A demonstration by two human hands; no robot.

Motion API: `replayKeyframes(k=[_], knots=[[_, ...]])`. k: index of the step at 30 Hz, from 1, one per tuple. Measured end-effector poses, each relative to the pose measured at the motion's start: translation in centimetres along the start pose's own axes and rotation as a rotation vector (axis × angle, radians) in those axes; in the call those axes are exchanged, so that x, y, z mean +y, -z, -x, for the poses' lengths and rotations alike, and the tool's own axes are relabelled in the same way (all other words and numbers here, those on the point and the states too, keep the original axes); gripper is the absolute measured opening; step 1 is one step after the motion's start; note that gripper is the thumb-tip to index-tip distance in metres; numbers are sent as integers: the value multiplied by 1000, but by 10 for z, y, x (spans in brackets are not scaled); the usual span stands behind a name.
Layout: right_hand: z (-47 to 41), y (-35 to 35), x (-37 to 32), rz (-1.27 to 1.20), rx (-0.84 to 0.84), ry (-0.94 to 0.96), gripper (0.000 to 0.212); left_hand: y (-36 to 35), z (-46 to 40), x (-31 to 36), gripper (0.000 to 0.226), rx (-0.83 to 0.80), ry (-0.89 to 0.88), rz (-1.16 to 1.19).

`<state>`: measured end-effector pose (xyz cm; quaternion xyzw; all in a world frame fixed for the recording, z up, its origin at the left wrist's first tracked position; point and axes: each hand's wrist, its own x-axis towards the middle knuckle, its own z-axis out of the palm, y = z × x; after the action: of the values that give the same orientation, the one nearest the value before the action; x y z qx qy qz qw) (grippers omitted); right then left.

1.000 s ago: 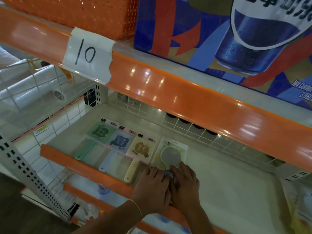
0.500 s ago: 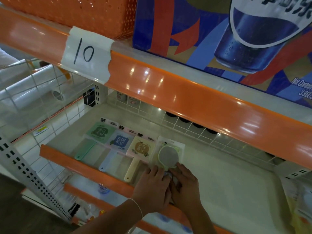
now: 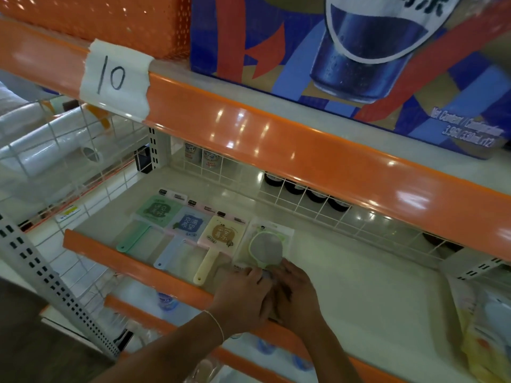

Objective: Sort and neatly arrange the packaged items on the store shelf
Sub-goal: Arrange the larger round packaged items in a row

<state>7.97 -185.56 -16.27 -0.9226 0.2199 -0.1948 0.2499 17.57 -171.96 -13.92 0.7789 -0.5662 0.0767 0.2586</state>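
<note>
My left hand (image 3: pixel 243 295) and right hand (image 3: pixel 297 294) sit side by side at the front edge of the shelf (image 3: pixel 345 275), both laid over the near end of the strainer packet (image 3: pixel 266 244). That packet lies flat on the shelf straight ahead of my knuckles, its long axis running from the front lip toward the wire back rail, and the round mesh head shows just beyond my fingertips. To its left, the cream paddle pack (image 3: pixel 224 233), the blue paddle pack (image 3: pixel 188 223) and the green paddle pack (image 3: pixel 157 210) lie in a row, handles pointing to the front edge. The strainer packet is just beside the cream one, roughly parallel to it. Both hands are about equally near; the right covers the handle end, the left the packet's near left corner. My fingers are bent down onto the packet, but I cannot tell whether they pinch it or merely press. I judge the next nudge is a small squaring of the packet against its neighbour.
</note>
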Motion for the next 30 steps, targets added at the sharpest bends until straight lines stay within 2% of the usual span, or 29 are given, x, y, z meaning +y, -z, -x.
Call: replayKeyframes(k=[2,4,10,15,18,20,23,26,30], knots=[[8,12,7,-9,64,-17,43,1,-7,14,11,29,-10,38],[17,30,16,-43,99,-119,49,3,-19,32,15,31,3,53],[47,100,71,-78,344,-332,24,-25,-62,90,19,-7,-64,5],[73,168,124,27,646,-386,31,-65,-92,150,19,-116,-147,53],[93,207,155,127,741,-453,23,-85,-109,187,32,-200,-207,68],[108,224,176,211,741,-595,22,-94,-119,213,44,-244,-225,101],[127,241,202,320,623,-786,49,-103,-129,246,50,-334,-231,116],[138,253,212,263,462,-1003,67,-115,-134,271,46,-366,-249,117],[143,259,217,167,431,-987,78,-125,-130,287,47,-374,-277,105]])
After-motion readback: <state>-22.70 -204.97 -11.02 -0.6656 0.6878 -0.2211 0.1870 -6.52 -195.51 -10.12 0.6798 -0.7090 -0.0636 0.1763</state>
